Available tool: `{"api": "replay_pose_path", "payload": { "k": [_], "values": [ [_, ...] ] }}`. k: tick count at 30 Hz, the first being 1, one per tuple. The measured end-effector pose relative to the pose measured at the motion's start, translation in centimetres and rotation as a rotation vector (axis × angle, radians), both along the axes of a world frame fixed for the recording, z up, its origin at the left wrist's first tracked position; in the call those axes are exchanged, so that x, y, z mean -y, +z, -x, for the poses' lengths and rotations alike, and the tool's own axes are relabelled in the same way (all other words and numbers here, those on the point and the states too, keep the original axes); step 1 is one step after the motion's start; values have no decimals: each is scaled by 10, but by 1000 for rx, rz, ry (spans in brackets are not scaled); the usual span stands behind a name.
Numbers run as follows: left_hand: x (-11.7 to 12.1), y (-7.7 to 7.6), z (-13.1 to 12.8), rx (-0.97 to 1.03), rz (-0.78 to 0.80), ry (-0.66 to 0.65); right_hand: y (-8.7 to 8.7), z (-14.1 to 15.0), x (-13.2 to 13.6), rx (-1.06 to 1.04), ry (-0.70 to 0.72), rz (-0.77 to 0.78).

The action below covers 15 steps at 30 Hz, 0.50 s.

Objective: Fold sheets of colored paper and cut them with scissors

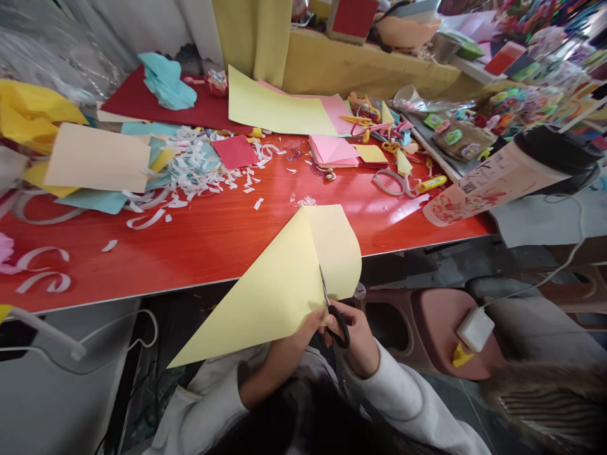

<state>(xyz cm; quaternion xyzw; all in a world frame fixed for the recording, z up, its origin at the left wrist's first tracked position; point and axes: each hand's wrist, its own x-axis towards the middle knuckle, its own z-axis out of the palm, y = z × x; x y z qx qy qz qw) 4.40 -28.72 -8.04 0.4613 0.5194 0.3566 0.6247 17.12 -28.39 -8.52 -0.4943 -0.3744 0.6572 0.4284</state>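
A large sheet of pale yellow paper (265, 291), folded at a slant, is held over the front edge of the red table. My left hand (303, 328) grips its lower edge, with the fingers partly hidden. In my right hand (358, 335) is a pair of scissors (342, 325) with black handles, fingers closed round the loops. The blades point away from me and lie along the fold line, where the left layer meets the curled right part of the sheet. How far the blades stand apart is hard to see.
White paper shreds (194, 164) and coloured paper are heaped on the red table (218, 234). Pink and yellow sheets (332, 151) lie farther back. A tumbler (493, 183) with a black lid stands at the right. Below it, a white charger (475, 330) rests on a pink stool (439, 316).
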Motion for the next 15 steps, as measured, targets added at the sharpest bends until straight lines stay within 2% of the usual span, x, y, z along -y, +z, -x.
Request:
{"api": "replay_pose_path", "payload": {
  "k": [3,15],
  "values": [
    [0,1,1,6,-37,-52,0,0,-1,-5,15,-2],
    [4,-4,1,48,8,-41,1,6,-7,-9,-24,18]
  ]
}}
